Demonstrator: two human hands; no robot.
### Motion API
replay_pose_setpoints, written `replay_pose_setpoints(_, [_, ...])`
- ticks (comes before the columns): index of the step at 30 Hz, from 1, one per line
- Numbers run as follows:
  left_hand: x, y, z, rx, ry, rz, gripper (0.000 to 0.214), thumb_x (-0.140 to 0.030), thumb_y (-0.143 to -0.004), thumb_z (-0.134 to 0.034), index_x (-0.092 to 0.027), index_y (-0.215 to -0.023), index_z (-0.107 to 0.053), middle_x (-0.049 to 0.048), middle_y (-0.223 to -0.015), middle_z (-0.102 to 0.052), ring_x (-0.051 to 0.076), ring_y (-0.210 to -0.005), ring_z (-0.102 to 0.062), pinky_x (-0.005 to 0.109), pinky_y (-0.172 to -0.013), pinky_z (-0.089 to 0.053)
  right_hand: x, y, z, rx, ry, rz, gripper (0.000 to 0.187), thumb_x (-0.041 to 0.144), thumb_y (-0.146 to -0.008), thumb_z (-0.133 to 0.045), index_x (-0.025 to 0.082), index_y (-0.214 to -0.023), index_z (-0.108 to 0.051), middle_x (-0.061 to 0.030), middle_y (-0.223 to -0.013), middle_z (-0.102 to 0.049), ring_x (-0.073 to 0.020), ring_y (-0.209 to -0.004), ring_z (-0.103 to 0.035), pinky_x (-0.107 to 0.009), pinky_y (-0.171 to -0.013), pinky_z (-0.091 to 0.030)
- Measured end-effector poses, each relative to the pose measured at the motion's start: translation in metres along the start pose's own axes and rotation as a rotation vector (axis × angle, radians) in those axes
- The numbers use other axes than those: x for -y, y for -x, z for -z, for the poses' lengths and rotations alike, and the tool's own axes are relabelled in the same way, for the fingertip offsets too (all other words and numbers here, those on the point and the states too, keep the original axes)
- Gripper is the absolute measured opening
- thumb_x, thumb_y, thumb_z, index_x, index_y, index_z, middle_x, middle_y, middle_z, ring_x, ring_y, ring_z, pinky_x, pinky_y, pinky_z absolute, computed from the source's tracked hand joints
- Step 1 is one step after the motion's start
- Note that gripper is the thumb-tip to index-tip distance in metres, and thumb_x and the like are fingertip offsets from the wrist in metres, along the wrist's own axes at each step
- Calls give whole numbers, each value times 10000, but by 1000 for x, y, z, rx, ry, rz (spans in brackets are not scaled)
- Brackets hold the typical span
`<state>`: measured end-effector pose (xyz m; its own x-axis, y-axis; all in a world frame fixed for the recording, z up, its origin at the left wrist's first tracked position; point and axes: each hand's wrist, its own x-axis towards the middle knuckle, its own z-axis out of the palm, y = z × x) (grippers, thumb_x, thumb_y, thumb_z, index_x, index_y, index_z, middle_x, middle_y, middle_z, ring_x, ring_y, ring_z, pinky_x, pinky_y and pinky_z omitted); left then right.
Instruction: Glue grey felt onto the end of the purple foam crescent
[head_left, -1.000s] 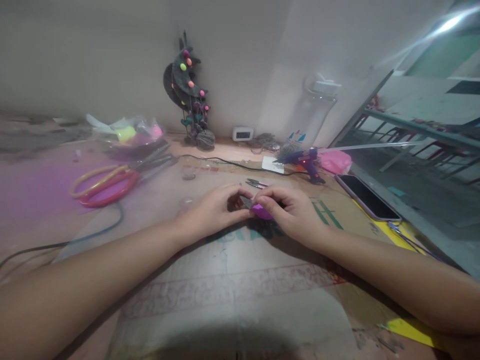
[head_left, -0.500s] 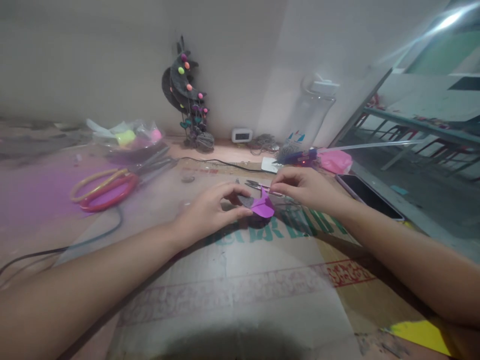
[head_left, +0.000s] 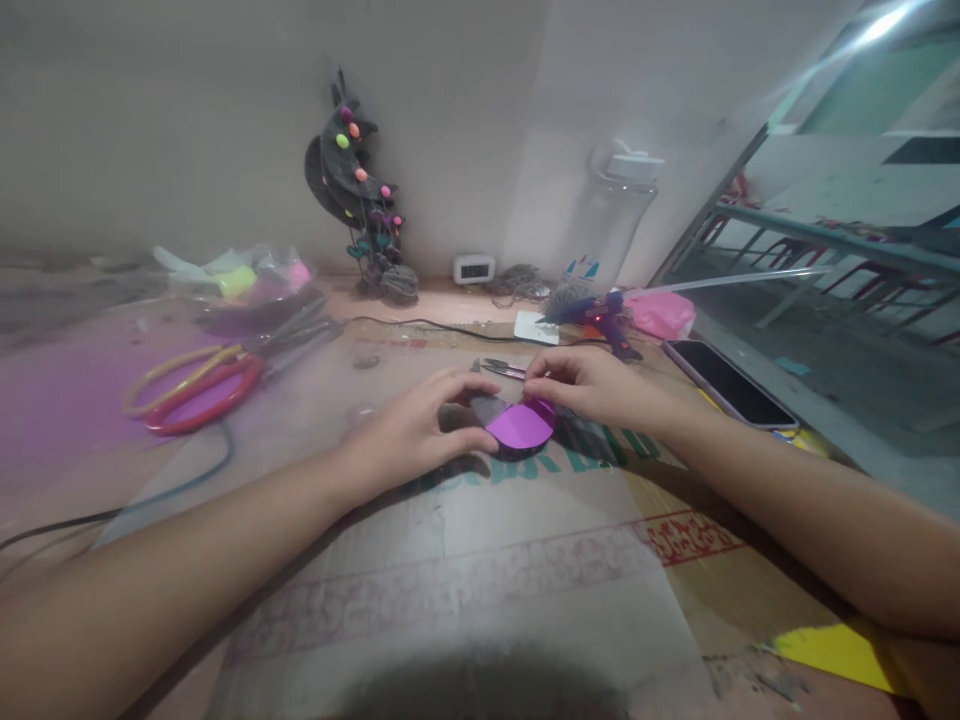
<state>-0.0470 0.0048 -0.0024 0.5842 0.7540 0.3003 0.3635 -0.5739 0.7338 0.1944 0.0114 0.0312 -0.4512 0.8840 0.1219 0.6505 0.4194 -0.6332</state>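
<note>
Your left hand [head_left: 409, 425] gripped a fuzzy grey piece [head_left: 489, 408] between thumb and fingers, while your right hand [head_left: 581, 385] pinched the upper edge of a smooth, rounded purple sheet [head_left: 523, 426], which lay against the grey one between both hands, above the printed cardboard [head_left: 720, 590]. Slim metal snips [head_left: 504, 370] lay just behind, partly covered by your right fingers. Farther back sat a blue glue gun [head_left: 600, 315], with red-and-yellow-handled scissors [head_left: 244, 392] at left and a flat, dark-screened phone [head_left: 729, 383] at right.

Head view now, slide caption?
Left grip and right grip on a small purple piece, glue gun behind, phone at right.
</note>
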Motion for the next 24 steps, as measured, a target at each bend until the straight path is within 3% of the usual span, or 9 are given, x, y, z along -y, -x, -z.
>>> replay_pose_setpoints(4, [6, -3, -1, -74, 101, 65, 263, -358, -922, -438, -225, -1053, -622, 31, -986, -644, 191, -921, -585, 329, -861, -437, 2, 1, -7, 9, 43, 27, 202, 350, -861, -565, 170, -814, -641, 0, -698, -627, -117, -623, -556, -234, -578, -399])
replay_pose_setpoints(10, [14, -6, -5, -142, 256, 29, 209, -277, -897, -492, -200, -1086, -541, 34, -966, -587, 164, -875, -542, 298, -772, -432, 3, 4, -17, 26, 33, 73, 182, 318, -866, -568, 170, -788, -638, -7, -714, -639, -119, -653, -561, -236, -618, -412])
replay_pose_setpoints(16, [13, -5, -5, -90, 217, 28, 245, -253, -916, -458, -199, -1152, -494, -1, -834, -500, 138, -764, -481, 277, -690, -393, 0, 4, -19, -10, 74, 83, 159, 295, -861, -578, 172, -787, -648, 1, -699, -625, -112, -632, -529, -229, -589, -387])
replay_pose_setpoints(24, [11, -2, -5, -53, 178, 16, 234, -249, -917, -449, -207, -1139, -511, 4, -848, -516, 145, -774, -488, 285, -709, -386, -1, 4, -22, -126, 143, 118, 161, 282, -856, -574, 167, -794, -668, -12, -700, -648, -118, -629, -534, -230, -580, -375])
